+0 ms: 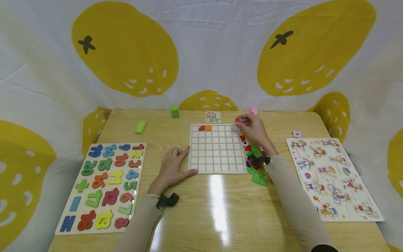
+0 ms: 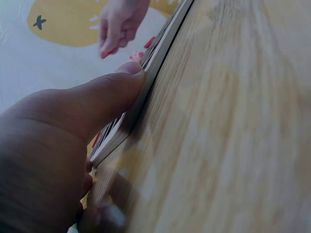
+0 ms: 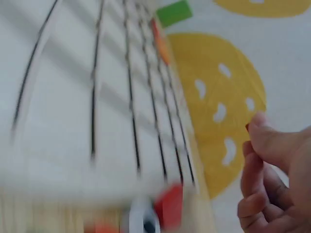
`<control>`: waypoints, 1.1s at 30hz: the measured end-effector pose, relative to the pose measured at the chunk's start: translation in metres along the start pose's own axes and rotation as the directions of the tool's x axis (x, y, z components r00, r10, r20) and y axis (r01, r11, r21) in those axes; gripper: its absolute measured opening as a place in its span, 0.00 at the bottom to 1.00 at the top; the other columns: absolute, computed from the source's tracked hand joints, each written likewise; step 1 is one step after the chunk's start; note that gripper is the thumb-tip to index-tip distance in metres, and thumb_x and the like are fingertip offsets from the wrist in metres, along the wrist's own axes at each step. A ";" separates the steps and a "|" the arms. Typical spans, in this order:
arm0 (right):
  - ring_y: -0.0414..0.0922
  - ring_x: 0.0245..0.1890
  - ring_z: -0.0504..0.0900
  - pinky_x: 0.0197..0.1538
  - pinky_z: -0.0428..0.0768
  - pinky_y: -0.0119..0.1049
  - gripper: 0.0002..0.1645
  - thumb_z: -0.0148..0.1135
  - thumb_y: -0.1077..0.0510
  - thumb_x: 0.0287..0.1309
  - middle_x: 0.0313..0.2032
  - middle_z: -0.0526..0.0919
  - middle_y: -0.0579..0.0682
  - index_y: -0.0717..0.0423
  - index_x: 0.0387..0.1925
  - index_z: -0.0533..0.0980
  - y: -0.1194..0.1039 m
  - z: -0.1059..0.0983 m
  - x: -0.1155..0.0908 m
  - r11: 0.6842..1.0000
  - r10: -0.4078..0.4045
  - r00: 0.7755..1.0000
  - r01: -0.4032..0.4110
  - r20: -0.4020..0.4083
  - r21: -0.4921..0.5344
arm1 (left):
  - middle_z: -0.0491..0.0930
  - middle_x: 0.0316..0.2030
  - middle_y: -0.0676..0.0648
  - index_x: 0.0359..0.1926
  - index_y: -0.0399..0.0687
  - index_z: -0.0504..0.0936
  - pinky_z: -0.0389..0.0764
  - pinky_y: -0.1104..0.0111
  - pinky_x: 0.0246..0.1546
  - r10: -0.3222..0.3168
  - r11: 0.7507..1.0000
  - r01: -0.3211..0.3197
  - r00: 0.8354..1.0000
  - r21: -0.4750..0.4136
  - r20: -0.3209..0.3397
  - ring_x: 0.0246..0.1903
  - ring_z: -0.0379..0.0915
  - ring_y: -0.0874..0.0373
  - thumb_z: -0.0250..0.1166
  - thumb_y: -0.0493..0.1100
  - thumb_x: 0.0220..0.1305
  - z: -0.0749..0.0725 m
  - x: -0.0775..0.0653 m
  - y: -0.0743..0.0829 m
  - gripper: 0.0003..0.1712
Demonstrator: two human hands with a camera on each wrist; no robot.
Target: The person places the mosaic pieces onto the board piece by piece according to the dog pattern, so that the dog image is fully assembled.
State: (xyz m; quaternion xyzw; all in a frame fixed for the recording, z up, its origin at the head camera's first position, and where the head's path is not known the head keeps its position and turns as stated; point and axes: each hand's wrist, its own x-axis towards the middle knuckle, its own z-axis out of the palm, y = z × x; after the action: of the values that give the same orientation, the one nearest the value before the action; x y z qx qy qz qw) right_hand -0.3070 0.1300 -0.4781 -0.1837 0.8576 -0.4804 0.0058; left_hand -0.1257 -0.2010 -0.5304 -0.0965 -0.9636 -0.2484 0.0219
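A small red tile (image 1: 237, 120) is pinched between the thumb and fingers of my right hand (image 1: 252, 128), raised by the board's far right corner. In the right wrist view only a sliver of it shows at the thumb tip. The pale wooden grid board (image 1: 217, 150) lies mid-table, a red rounded tile (image 1: 202, 128) and an orange square tile (image 1: 208, 128) in its far row. My left hand (image 1: 171, 169) rests at the board's near left corner, with thumb and forefinger extended against its edges. In the left wrist view the thumb (image 2: 109, 90) touches the board's side.
Loose coloured tiles (image 1: 256, 171) lie along the board's right side. A picture card (image 1: 213, 117) sits behind it, near a pink figure (image 1: 254, 111). Two green blocks (image 1: 140, 126) stand back left. A number puzzle (image 1: 104, 187) flanks the left, a picture puzzle (image 1: 333, 178) the right.
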 end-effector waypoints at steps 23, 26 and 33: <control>0.43 0.31 0.84 0.36 0.79 0.40 0.15 0.75 0.46 0.51 0.31 0.89 0.48 0.51 0.36 0.89 -0.026 0.080 0.030 0.972 0.009 1.000 -0.010 -0.003 -0.235 | 0.64 0.46 0.51 0.76 0.58 0.58 0.57 0.61 0.47 0.007 1.000 -0.008 1.000 -0.026 -0.014 0.45 0.57 0.55 0.62 0.80 0.49 -0.001 0.001 -0.003 0.59; 0.45 0.33 0.85 0.38 0.80 0.41 0.16 0.75 0.49 0.53 0.35 0.89 0.50 0.53 0.41 0.87 -0.027 0.077 0.030 0.979 0.022 0.999 -0.016 0.025 -0.203 | 0.64 0.46 0.51 0.76 0.58 0.59 0.58 0.61 0.48 0.007 1.000 -0.008 1.000 -0.028 -0.015 0.45 0.57 0.55 0.63 0.79 0.49 -0.003 0.001 -0.002 0.59; 0.44 0.38 0.83 0.40 0.78 0.41 0.10 0.70 0.52 0.59 0.40 0.87 0.49 0.49 0.41 0.88 -0.024 0.078 0.031 0.977 0.035 0.993 -0.010 0.110 -0.213 | 0.64 0.46 0.51 0.76 0.58 0.59 0.58 0.61 0.47 0.000 1.000 0.000 1.000 -0.029 -0.006 0.45 0.58 0.56 0.64 0.78 0.49 -0.002 0.002 -0.001 0.59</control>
State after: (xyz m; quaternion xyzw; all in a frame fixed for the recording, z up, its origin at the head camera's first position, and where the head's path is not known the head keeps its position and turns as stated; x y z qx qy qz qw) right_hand -0.3135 0.0449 -0.4952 -0.2005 0.9041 -0.3752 0.0402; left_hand -0.1277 -0.2027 -0.5295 -0.0960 -0.9598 -0.2627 0.0232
